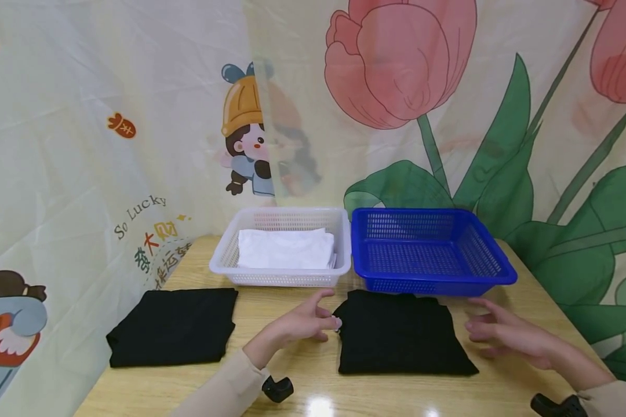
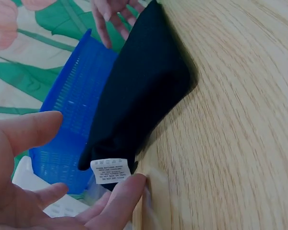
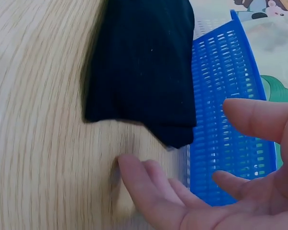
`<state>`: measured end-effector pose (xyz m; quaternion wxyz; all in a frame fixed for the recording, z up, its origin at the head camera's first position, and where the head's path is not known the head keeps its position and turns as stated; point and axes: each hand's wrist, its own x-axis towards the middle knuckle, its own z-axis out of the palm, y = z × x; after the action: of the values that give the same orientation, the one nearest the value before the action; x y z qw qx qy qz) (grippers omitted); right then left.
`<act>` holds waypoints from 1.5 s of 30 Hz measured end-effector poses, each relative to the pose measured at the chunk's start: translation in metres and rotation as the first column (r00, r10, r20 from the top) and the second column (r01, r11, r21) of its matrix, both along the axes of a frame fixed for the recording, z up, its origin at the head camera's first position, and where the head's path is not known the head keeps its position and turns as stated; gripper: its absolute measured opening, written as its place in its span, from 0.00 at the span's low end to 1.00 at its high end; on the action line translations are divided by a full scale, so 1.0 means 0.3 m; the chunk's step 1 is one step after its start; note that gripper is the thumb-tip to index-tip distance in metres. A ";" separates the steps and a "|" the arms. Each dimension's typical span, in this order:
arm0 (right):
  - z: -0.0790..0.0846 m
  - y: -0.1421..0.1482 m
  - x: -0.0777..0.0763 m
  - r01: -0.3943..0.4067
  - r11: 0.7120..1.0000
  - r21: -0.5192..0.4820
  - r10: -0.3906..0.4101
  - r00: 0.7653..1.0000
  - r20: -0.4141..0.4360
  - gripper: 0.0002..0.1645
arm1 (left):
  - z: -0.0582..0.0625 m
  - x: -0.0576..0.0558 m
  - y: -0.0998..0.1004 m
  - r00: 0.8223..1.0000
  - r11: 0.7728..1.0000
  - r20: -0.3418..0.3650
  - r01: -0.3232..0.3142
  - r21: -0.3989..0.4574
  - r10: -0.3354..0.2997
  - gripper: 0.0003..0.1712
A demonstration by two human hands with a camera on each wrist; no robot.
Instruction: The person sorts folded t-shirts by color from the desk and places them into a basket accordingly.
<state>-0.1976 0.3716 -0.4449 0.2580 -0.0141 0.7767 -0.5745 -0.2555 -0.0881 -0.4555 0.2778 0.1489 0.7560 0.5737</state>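
Note:
A folded black garment (image 1: 401, 336) lies on the table in front of the blue basket (image 1: 433, 284). At its left edge is my left hand (image 1: 305, 319), thumb and fingers spread apart. The left wrist view shows a fingertip right at the white care label (image 2: 110, 171) that sticks out of the cloth. On the other side, my right hand (image 1: 516, 333) hovers just beyond the garment's right edge. Its fingers are loosely extended with nothing between them, as the right wrist view shows. A second folded black garment (image 1: 174, 327) lies to the left of my left hand.
A white basket (image 1: 281, 278) stands at the back of the table, left of the blue one, with folded white cloth (image 1: 287, 249) inside. Behind both hangs a printed curtain (image 1: 177, 69). Wooden tabletop (image 1: 287, 365) shows between the two black garments.

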 end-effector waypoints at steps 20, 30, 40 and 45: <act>-0.078 -0.136 -0.023 -0.076 0.983 -0.169 0.086 0.995 0.054 0.48 | -0.042 -0.012 0.107 0.996 0.993 0.032 0.077 0.085 -0.079 0.49; -0.104 -0.203 -0.023 -0.074 0.989 -0.128 0.068 0.996 -0.057 0.51 | -0.081 -0.024 0.139 0.997 0.987 0.028 0.071 0.144 -0.076 0.39; -0.146 -0.206 0.000 -0.062 0.978 -0.198 0.026 0.984 -0.179 0.49 | -0.093 0.000 0.167 0.999 0.979 0.038 0.020 0.202 -0.028 0.44; -0.105 -0.192 0.022 -0.055 0.985 -0.165 0.024 0.983 -0.184 0.49 | -0.069 0.026 0.183 0.999 0.974 0.017 0.042 0.224 -0.047 0.45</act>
<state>-0.1910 0.3142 -0.4763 0.1955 -0.1034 0.7448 -0.6295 -0.2477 -0.0332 -0.4761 0.2806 0.1898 0.6798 0.6505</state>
